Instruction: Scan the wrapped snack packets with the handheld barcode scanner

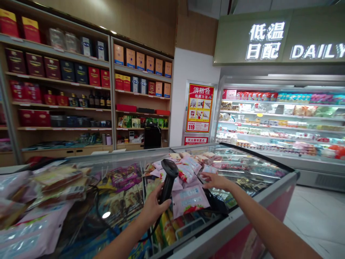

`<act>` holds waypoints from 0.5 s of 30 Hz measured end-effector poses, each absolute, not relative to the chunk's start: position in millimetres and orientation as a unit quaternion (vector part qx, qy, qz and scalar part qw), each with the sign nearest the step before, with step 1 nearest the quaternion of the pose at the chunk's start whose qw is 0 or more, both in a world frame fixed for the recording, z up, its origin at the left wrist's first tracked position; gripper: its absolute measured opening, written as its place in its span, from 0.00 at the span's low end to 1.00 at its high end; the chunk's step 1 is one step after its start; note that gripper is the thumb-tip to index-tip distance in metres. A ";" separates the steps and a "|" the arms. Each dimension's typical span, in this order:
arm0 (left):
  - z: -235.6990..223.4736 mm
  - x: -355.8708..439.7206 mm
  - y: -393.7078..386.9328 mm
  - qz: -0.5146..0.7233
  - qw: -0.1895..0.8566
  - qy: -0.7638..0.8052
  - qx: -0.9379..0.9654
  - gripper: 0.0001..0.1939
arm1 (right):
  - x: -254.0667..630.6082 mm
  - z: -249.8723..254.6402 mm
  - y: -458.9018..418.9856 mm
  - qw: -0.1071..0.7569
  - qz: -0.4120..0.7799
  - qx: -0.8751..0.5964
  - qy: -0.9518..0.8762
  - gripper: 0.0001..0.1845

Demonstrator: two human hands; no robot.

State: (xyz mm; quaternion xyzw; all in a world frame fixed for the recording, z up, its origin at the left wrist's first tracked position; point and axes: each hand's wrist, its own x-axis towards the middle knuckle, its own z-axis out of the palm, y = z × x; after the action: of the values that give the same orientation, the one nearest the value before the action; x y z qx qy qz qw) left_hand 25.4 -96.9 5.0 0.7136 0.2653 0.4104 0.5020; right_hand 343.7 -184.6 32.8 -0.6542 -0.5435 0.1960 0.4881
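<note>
My left hand point(156, 207) is wrapped round the handle of a black barcode scanner point(169, 176), held upright above a glass-topped chest freezer. From the scanner a dark cable point(98, 208) loops to the left. My right hand point(217, 180) reaches in from the right, fingers stretched out at the edge of a heap of pink bags point(188, 169) with strawberry prints. Whether its fingertips touch a bag I cannot tell. Closest to me in the heap lies one pink bag point(191, 201), with a flat black object point(219, 205) beside it, under my right hand.
More pink bags point(35, 226) and clear bread-like packs point(60, 180) lie on the freezer's left side. The freezer rim point(269, 190) runs along the right. Boxed goods fill shelves point(61, 79) behind, and a lit chiller point(283, 122) stands at the back right.
</note>
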 end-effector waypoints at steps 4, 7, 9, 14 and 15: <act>4.8 27.5 -100.0 0.399 0.502 0.271 0.718 0.34 | 355.5 5.9 -231.4 0.249 0.261 -0.685 -0.633 0.56; 3.0 28.4 -100.8 0.390 0.506 0.272 0.720 0.34 | 360.4 -12.2 -245.2 0.209 0.196 -0.701 -0.653 0.54; 1.6 28.1 -99.6 0.395 0.502 0.274 0.719 0.34 | 366.6 -16.1 -243.8 0.202 0.172 -0.704 -0.658 0.51; -3.9 27.2 -90.3 0.417 0.499 0.276 0.708 0.36 | 395.1 -1.4 -222.9 0.204 0.211 -0.700 -0.651 0.52; -5.6 27.6 -88.1 0.424 0.497 0.274 0.705 0.36 | 399.9 3.0 -215.8 0.227 0.213 -0.702 -0.640 0.48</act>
State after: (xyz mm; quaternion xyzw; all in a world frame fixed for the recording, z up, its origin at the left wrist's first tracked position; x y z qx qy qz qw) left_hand 27.6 -88.1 -5.6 0.7055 0.2744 0.4240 0.4972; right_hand 399.9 -215.8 3.0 -0.7021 -0.6403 0.2134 0.2269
